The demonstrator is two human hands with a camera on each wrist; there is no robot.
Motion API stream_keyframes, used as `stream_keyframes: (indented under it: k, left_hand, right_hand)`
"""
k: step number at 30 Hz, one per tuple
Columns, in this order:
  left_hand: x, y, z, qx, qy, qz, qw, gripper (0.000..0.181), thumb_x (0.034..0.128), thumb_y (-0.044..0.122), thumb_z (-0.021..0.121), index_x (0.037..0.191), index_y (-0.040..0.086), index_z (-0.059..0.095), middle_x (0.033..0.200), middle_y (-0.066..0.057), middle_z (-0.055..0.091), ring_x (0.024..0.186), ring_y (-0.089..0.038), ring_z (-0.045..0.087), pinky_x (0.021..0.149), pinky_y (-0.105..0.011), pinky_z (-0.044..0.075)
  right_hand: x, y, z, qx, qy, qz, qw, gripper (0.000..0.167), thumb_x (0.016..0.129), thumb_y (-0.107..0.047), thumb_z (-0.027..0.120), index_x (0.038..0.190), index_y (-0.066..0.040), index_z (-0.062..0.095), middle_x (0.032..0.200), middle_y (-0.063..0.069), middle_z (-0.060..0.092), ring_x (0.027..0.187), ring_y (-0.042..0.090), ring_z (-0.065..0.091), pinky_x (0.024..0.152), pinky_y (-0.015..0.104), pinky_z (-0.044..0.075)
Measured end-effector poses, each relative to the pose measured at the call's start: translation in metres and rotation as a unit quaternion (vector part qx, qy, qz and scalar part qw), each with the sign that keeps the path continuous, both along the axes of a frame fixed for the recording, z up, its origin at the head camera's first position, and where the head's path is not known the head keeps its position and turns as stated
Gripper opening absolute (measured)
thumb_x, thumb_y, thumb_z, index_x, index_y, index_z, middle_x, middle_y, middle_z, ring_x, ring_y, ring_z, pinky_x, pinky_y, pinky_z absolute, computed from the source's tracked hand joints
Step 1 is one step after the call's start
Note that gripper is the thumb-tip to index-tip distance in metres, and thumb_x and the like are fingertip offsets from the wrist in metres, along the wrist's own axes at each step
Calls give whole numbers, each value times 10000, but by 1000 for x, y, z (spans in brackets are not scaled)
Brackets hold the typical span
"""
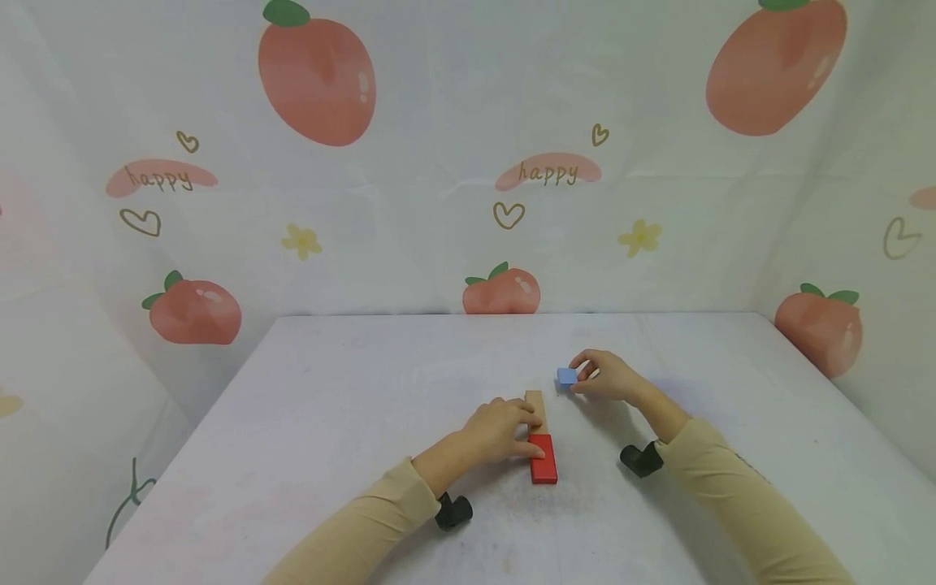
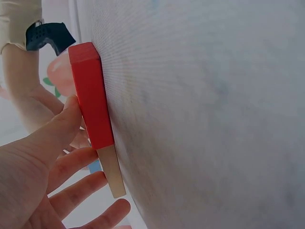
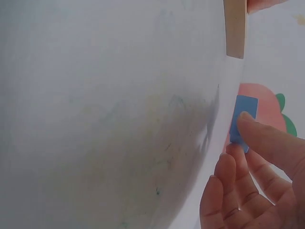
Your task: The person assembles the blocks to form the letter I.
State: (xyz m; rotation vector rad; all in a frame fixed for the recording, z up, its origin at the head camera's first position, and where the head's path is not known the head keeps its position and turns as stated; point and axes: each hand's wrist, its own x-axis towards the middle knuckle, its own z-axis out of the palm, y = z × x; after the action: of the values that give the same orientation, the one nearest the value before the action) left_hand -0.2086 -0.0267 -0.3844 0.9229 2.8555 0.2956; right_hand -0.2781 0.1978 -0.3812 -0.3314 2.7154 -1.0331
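Two blocks lie end to end on the white table: a red block [image 1: 543,469] nearer the person and a plain wooden block [image 1: 535,399] beyond it. My left hand [image 1: 500,431] rests against them from the left. Its thumb touches the red block, and its loosely spread fingers reach the wooden one, as the left wrist view shows. Farther back and to the right, my right hand [image 1: 610,378] pinches a small blue block [image 1: 566,376] between thumb and fingertips. Whether the blue block touches the tabletop, I cannot tell.
A white tabletop [image 1: 366,390] spreads around the blocks, its far edge meeting a hanging cloth [image 1: 409,162] printed with peaches. Black wrist-worn devices sit by both cuffs, one below the left wrist [image 1: 454,513] and one near the right sleeve [image 1: 642,460].
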Motion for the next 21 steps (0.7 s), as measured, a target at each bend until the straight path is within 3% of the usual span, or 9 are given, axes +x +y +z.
stream_keyframes:
  k: [21]
  left_hand:
    - [1, 0, 0, 53, -6, 0, 10000, 471, 793, 466, 687, 1196, 225, 652, 1268, 19, 591, 1093, -233, 574, 847, -337, 484]
  right_hand:
    - [-1, -9, -2, 8, -1, 25, 10000, 334, 808, -120, 702, 1090, -2, 570, 862, 103, 585, 766, 169, 524, 658, 232, 439]
